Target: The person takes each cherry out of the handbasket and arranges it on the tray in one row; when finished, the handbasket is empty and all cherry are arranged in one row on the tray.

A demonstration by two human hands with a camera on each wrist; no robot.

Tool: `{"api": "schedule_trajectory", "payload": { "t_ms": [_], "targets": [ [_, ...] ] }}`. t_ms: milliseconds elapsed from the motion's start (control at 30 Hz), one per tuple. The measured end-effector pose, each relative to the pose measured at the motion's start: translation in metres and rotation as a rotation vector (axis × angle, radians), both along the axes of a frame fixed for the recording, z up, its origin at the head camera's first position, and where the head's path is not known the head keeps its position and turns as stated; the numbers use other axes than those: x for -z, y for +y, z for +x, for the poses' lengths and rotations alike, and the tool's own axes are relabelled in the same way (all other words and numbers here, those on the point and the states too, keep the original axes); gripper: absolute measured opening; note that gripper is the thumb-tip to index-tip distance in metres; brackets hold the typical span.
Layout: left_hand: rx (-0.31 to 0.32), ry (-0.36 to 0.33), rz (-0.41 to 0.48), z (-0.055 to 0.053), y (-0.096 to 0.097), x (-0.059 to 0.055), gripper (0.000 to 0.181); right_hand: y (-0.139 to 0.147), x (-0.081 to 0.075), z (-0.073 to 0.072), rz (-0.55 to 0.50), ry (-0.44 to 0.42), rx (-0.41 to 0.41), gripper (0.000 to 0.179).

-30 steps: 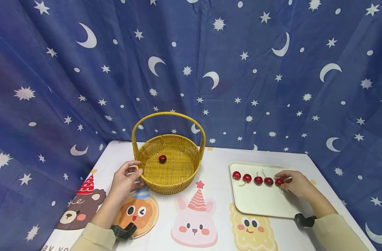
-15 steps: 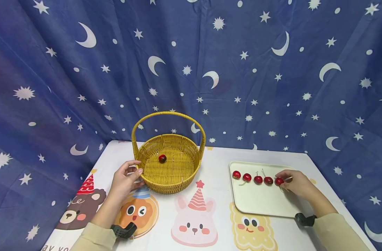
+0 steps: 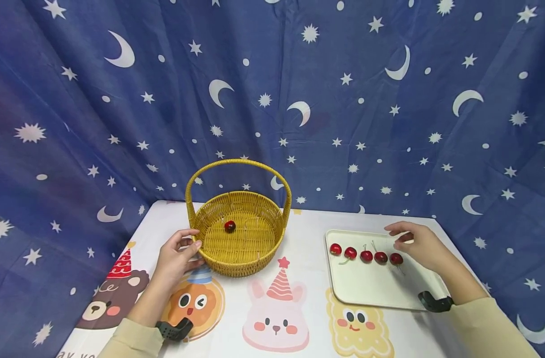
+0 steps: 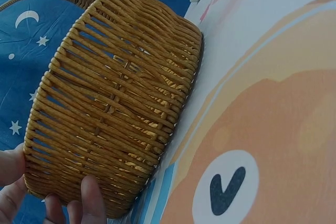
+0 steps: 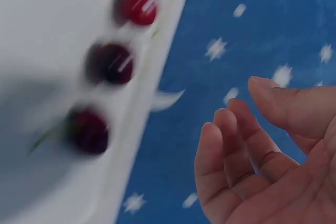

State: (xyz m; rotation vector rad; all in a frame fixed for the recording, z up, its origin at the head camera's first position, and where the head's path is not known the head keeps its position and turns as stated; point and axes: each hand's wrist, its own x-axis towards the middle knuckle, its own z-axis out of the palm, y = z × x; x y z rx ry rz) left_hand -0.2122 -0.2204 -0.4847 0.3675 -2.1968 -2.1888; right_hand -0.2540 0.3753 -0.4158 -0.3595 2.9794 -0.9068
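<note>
My left hand (image 3: pixel 177 253) holds the left side of a yellow wicker basket (image 3: pixel 241 268) by its rim. In the left wrist view, fingertips (image 4: pixel 93 198) lie against the outer weave of the basket. A dark red cherry (image 3: pixel 229 226) sits inside, left of the middle. My right hand (image 3: pixel 417 243) is raised over the right end of a cream tray (image 3: pixel 371 293), fingers loosely bent with nothing between them. Several cherries stand in a row along the tray's far part. The rightmost cherry (image 3: pixel 396 259), stem toward me, is just left of and below that hand.
The basket's tall arched handle (image 3: pixel 238 161) stands upright. A white tablecloth (image 3: pixel 299 288) with cartoon prints covers the table, and a blue curtain (image 3: pixel 326 164) with moons and stars hangs behind it. Each wrist carries a black camera band (image 3: pixel 176 329).
My right hand has let go of the rightmost cherry and lifted up and away from it; the cherry stays on the tray at the row's end. My left hand stays at the basket.
</note>
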Motion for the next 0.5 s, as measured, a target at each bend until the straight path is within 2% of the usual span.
{"api": "schedule_trajectory", "payload": {
  "t_ms": [200, 367, 500],
  "targets": [
    [0.004, -0.001, 0.001, 0.0, 0.0, 0.0, 0.04, -0.066, -0.019, 0.004, -0.083, -0.006, -0.125, 0.045],
    [0.001, 0.002, 0.005, 0.001, 0.0, 0.0, 0.04, -0.125, -0.02, 0.006, -0.189, -0.052, -0.275, 0.046],
    [0.002, 0.0, 0.004, 0.001, -0.001, 0.0, 0.041, -0.172, -0.021, 0.004, -0.208, -0.062, -0.38, 0.047]
  ]
}}
